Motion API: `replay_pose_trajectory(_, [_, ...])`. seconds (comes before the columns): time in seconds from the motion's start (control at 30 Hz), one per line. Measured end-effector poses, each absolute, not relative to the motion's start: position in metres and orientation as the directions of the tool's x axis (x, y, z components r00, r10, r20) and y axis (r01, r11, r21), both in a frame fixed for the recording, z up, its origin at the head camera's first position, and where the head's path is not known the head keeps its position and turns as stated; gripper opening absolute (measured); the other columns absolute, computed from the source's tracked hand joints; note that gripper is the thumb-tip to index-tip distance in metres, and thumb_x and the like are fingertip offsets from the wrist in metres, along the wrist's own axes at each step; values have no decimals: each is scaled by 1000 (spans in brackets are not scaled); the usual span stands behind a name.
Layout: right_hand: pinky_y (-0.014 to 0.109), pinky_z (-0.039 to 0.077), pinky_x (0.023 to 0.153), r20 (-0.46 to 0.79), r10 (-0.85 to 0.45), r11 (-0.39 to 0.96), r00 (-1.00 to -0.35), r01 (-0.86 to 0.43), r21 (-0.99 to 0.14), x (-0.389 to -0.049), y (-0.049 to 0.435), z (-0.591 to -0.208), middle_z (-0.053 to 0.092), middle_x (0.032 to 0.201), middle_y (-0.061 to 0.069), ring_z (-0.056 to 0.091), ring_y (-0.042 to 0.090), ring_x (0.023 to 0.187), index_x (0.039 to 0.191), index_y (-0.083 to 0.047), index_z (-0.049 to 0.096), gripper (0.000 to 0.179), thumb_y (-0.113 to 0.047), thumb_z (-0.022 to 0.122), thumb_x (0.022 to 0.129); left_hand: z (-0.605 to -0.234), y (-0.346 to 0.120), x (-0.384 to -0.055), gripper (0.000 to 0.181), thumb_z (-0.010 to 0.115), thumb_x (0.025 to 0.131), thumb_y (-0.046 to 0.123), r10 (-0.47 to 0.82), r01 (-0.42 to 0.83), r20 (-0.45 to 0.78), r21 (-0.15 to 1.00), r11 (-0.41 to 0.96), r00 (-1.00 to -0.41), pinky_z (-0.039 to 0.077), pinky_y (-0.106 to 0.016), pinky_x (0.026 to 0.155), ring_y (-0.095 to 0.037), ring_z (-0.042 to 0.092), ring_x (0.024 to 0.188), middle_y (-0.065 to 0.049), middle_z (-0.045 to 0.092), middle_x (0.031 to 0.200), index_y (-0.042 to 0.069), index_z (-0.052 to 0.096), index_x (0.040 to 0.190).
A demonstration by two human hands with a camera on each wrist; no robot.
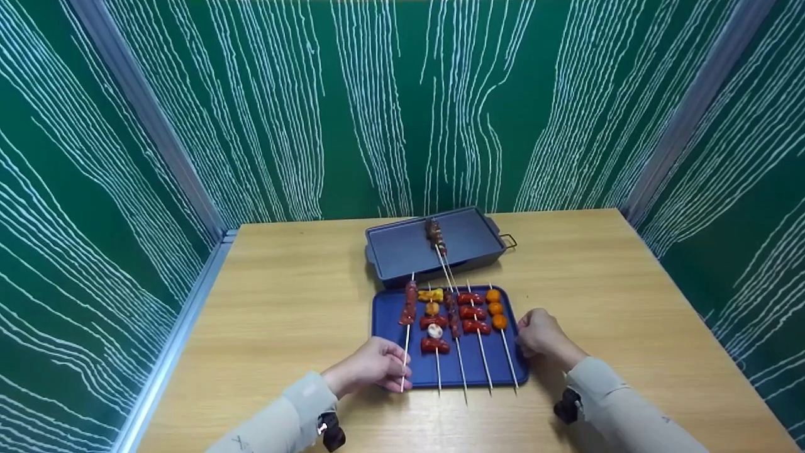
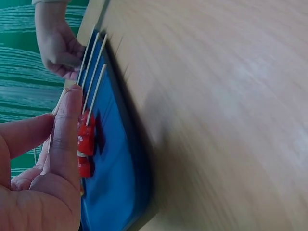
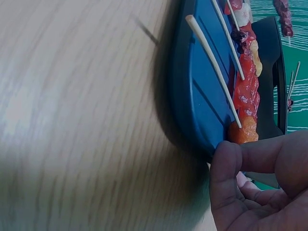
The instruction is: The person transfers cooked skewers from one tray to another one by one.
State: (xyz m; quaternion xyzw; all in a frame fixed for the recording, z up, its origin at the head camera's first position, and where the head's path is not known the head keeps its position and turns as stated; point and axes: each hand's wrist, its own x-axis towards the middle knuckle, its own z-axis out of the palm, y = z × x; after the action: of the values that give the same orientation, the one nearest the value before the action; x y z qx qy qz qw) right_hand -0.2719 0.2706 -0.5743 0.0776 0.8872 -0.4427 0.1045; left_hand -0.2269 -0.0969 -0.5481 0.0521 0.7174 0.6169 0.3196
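My left hand (image 1: 376, 365) pinches the lower stick of a meat skewer (image 1: 409, 303) between thumb and fingers, above the left part of a blue tray (image 1: 387, 318). On the tray lie several more skewers: a mixed one (image 1: 434, 343) with sausage and a white round piece, a dark meat one (image 1: 453, 314), a red sausage one (image 1: 473, 312) and one with orange balls (image 1: 495, 308). My right hand (image 1: 544, 333) grips the tray's right edge. In the right wrist view its thumb and forefinger close on the rim; some fingers are partly hidden.
Behind the tray, a dark grey grill pan (image 1: 402, 248) with a wire handle (image 1: 509, 240) stands at an angle. Dark meat skewers (image 1: 434, 236) lie on it, their sticks reaching over the tray. Green patterned walls (image 1: 365, 113) enclose the wooden table (image 1: 283, 283).
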Motion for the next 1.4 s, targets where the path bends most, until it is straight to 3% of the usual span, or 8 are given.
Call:
replay_pose_trajectory(0.23, [24,56,45,-265,40,586,-964,237,-775,-273,271,-573,57,63,3,61,13,51,69,-10,51,29,15,53,83,-559,-94,-223,12,65,96,-11,475,-338,-414,910,241,-777,67,-25,62,-17,76,68,-12,73,87,-10,65,108])
replay_pose_trajectory(0.93, [25,58,44,-262,42,603,-964,234,-762,-273,273,-575,59,66,5,61,11,47,72,-7,55,25,14,59,83,-563,-77,-235,12,63,97,-11,402,-401,-458,889,222,-793,67,-24,63,-16,75,66,-11,71,81,-9,66,108])
replay_pose_trajectory(1.23, [24,56,44,-287,41,589,-957,255,-767,-276,272,-577,53,55,-2,59,11,47,65,-13,48,33,14,52,83,-561,-69,-236,8,66,93,-9,295,-357,-438,888,290,-849,64,-23,54,-10,63,53,-5,63,70,-9,72,97])
replay_pose_trajectory(1.4, [25,58,45,-288,49,584,-956,261,-769,-275,272,-578,55,57,0,60,12,48,68,-11,51,29,14,52,83,-560,-66,-236,8,66,90,-11,244,-330,-424,878,347,-872,61,-21,50,-9,61,50,-4,63,67,-9,74,89])
